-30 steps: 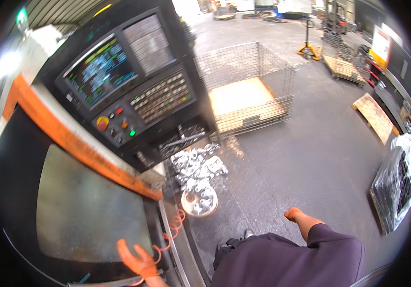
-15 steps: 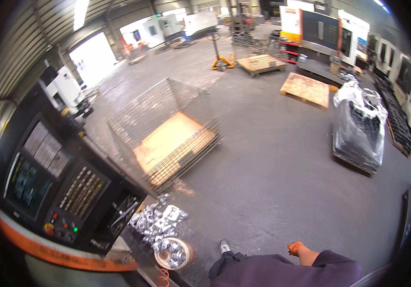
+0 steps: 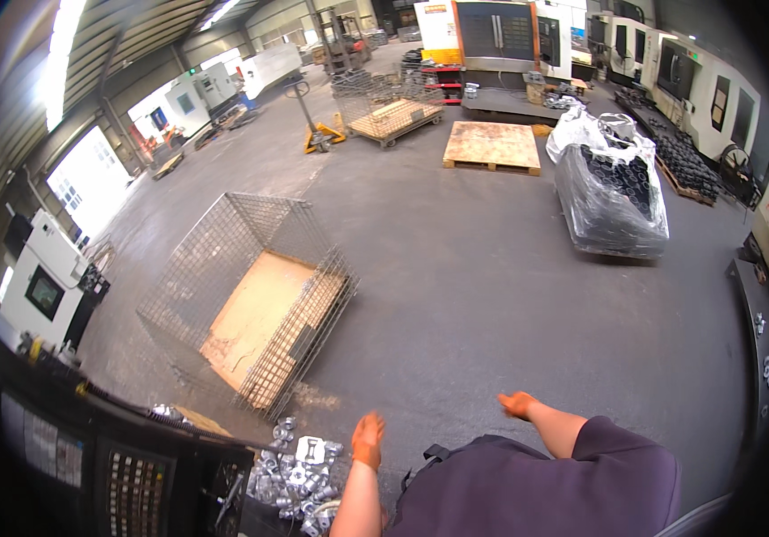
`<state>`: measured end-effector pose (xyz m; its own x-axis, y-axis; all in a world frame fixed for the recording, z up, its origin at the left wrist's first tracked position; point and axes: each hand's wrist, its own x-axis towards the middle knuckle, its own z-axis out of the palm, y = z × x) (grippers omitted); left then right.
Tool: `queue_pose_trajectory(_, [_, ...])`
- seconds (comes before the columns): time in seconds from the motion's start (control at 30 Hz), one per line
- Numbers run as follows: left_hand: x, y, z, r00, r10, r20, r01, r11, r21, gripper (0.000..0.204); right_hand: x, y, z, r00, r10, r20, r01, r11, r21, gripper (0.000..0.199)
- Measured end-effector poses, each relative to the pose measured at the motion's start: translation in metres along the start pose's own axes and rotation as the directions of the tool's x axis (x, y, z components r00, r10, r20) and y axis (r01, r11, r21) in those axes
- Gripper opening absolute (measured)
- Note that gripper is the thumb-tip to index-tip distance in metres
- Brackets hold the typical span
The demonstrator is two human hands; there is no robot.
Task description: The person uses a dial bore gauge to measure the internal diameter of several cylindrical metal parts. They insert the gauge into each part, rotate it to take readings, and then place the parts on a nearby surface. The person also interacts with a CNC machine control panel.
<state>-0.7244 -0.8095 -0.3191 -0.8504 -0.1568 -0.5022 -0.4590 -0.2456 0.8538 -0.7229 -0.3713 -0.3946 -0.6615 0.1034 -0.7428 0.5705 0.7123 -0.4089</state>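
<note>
My left hand (image 3: 367,440), in an orange glove, is raised over the floor just right of a heap of silver metal parts (image 3: 299,473). Its fingers are a little blurred but look loosely stretched, and it holds nothing. Out in front of my body on the right, my right hand (image 3: 517,404) wears the same kind of glove. Its fingers point left and look extended, with nothing in them. Neither hand touches anything. A black machine control panel (image 3: 134,488) with rows of keys stands at the lower left, partly cut off.
A wire mesh cage (image 3: 250,304) with a wooden base stands ahead on the left. Farther off are a yellow pallet jack (image 3: 320,137), a wooden pallet (image 3: 492,145) and a plastic-wrapped load of dark parts (image 3: 613,201). Machines (image 3: 723,98) line the right side.
The view has swung to the right, so the cage and wrapped load sit farther left. My left hand has come into view. My right hand has risen forward, its fingers now extended.
</note>
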Motion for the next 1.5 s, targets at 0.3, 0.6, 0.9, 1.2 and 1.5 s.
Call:
queue_pose_trajectory(0.3, [0.118, 0.128, 0.25, 0.699, 0.215, 0.682, -0.012, 0.957, -0.289, 0.056, 0.077, -0.283, -0.106, 0.771, -0.512, -0.378, 0.608, 0.416, 0.676, 0.057])
queue_pose_trajectory(0.6, [0.286, 0.207, 0.383, 0.582, 0.13, 0.803, 0.202, 0.933, -0.297, 0.045, 0.25, -0.335, -0.243, 0.762, -0.389, -0.517, 0.641, 0.561, 0.523, 0.054])
queue_pose_trajectory(0.9, [0.457, 0.244, 0.455, 0.565, 0.09, 0.82, 0.138, 0.97, -0.201, 0.059, 0.428, -0.367, -0.378, 0.649, -0.401, -0.647, 0.507, 0.862, -0.025, 0.056])
queue_pose_trajectory(1.2, [0.73, 0.177, 0.306, 0.874, -0.153, 0.462, -0.385, 0.364, 0.848, 0.075, 0.497, -0.137, -0.531, 0.649, 0.284, -0.706, -0.538, 0.827, -0.163, 0.021])
queue_pose_trajectory(1.5, [0.705, 0.101, 0.246, 0.875, -0.433, 0.217, 0.069, 0.555, 0.829, 0.033, 0.726, -0.264, -0.542, 0.936, -0.091, -0.34, -0.072, 0.896, -0.439, 0.029])
